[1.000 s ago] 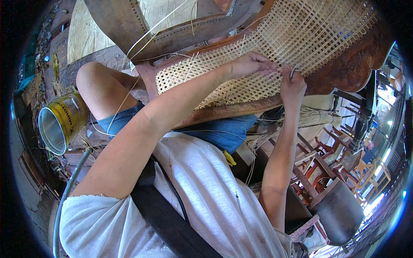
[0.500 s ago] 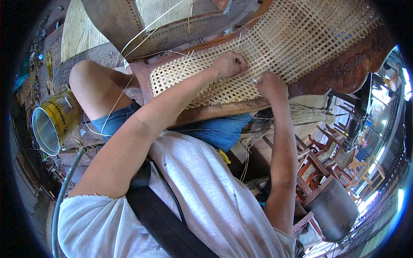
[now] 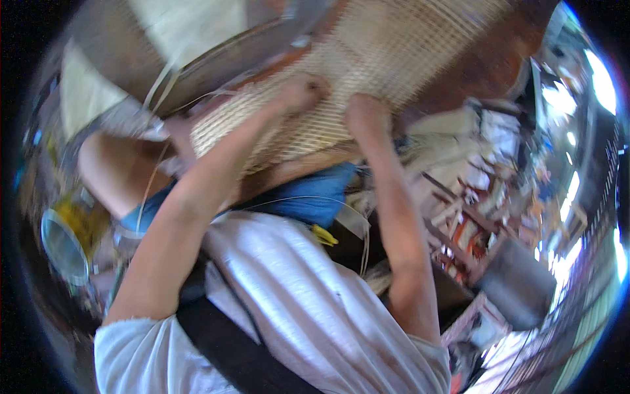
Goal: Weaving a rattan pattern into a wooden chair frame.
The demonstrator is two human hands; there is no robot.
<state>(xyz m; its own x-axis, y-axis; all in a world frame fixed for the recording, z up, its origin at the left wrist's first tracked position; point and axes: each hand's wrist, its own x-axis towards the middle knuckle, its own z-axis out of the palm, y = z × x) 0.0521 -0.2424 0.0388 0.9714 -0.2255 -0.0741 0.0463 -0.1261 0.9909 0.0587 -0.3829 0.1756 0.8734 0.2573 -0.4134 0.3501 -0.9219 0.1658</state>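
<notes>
A woven cane panel in a reddish-brown wooden chair frame lies across my lap, smeared by motion. My left hand is on the panel's middle, its fingers curled; whatever is in them is too blurred to make out. Close by on the right, nearer the frame's front rail, my right hand is closed against the weave. Its fingertips are hidden, and I cannot make out what they hold. A thin loose cane strand hangs over my bent left leg.
Another curved wooden frame piece lies beyond the panel. A yellow can is tipped at far left. Pale cane bundles lie right of my lap. Several wooden chairs and a dark rounded panel crowd the right side.
The whole view has swung, shifting the panel and both hands leftward in the picture, and it is blurred now. A small pale pointed thing at my right fingertips no longer shows.
</notes>
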